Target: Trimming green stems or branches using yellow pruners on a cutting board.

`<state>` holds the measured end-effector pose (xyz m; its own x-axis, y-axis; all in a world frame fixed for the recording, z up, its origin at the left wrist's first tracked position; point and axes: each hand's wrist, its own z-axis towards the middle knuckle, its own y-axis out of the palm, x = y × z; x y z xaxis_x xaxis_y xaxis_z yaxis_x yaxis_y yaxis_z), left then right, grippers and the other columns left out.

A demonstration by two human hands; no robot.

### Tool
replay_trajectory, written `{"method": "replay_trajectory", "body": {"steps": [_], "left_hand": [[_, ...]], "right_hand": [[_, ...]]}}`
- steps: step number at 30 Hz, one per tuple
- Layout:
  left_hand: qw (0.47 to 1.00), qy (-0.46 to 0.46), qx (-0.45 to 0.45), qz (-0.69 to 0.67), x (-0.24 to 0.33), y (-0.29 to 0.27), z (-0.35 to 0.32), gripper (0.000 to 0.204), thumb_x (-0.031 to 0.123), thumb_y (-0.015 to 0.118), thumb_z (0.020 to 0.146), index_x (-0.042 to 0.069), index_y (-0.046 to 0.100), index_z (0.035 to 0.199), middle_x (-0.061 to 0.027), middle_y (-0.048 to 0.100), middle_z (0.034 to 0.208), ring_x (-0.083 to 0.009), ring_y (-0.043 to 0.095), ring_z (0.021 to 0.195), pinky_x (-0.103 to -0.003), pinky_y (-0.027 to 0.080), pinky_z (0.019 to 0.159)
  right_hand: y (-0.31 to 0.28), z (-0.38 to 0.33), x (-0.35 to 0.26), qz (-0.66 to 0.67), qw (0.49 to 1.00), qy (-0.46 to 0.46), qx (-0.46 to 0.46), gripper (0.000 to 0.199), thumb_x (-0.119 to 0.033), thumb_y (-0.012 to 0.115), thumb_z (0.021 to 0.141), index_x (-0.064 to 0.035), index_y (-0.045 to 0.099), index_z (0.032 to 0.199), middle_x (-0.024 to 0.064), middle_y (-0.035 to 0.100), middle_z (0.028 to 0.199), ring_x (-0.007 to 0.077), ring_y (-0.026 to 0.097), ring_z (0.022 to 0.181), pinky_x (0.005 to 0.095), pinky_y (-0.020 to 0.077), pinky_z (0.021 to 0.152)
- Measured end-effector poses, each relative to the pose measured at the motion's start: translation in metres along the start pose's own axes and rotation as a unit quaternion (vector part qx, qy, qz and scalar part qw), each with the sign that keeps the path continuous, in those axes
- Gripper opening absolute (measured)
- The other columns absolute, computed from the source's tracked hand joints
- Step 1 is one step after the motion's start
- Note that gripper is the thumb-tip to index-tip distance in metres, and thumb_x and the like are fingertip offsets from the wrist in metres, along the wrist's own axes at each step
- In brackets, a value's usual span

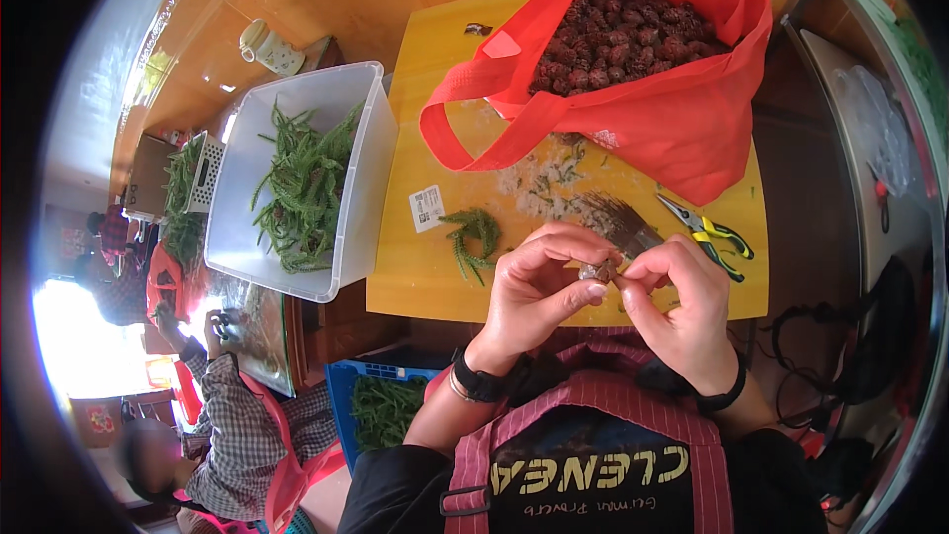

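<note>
Close to the table's front edge, both hands meet around a small brown pine cone (597, 271). My left hand (539, 287) pinches it between thumb and fingers. My right hand (682, 297) has its thumb and forefinger closed at the cone's right side; what they grip there is too small to make out. Just beyond my fingers lies a bundle of thin dark wires or stems (621, 222). Pliers (707, 232) with yellow and black handles rest right of it. A green artificial sprig ring (474, 240) lies left of my left hand.
A red bag (682, 119) full of pine cones stands on the yellow table (415, 69). Left are a clear bin (371, 178) of green sprigs and a blue crate (343, 415). A white label (427, 209) and crumbs lie on the table. Another person (237, 435) works at left.
</note>
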<state>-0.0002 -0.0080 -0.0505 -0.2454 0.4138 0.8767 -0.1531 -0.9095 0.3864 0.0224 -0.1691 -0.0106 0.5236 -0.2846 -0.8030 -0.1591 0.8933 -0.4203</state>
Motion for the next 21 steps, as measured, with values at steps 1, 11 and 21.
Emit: {"method": "replay_trajectory", "body": {"steps": [1,11,21], "left_hand": [[0.999,-0.022,0.015,-0.035,0.0,0.001,-0.001,0.024,0.004,0.07,0.074,0.002,0.058,0.095,-0.0134,0.056,0.099,-0.0194,0.059,0.087,-0.029,0.05,0.072],[0.985,-0.067,0.023,-0.156,-0.003,0.001,-0.003,0.019,0.023,0.061,0.085,0.006,0.057,0.094,-0.0151,0.056,0.097,-0.0149,0.056,0.074,-0.019,0.042,0.052],[0.964,-0.101,0.009,-0.244,-0.005,0.002,-0.002,0.013,0.017,0.055,0.089,0.004,0.056,0.093,-0.0136,0.057,0.098,-0.0146,0.054,0.077,-0.022,0.044,0.056]], "right_hand": [[-0.001,0.0,0.0,-0.003,1.0,-0.001,-0.001,0.017,0.009,0.063,0.066,-0.002,0.055,0.075,0.0055,0.053,0.066,0.0143,0.052,0.056,0.0245,0.0413,0.051],[-0.004,0.003,0.004,0.04,0.999,-0.014,-0.018,0.019,0.002,0.073,0.066,-0.003,0.056,0.075,0.005,0.054,0.068,0.0146,0.053,0.059,0.0233,0.0428,0.053],[-0.007,0.006,0.016,0.075,0.996,-0.046,-0.022,0.019,0.004,0.071,0.067,-0.0025,0.057,0.077,0.0078,0.054,0.076,0.0158,0.055,0.064,0.0236,0.0447,0.056]]}}
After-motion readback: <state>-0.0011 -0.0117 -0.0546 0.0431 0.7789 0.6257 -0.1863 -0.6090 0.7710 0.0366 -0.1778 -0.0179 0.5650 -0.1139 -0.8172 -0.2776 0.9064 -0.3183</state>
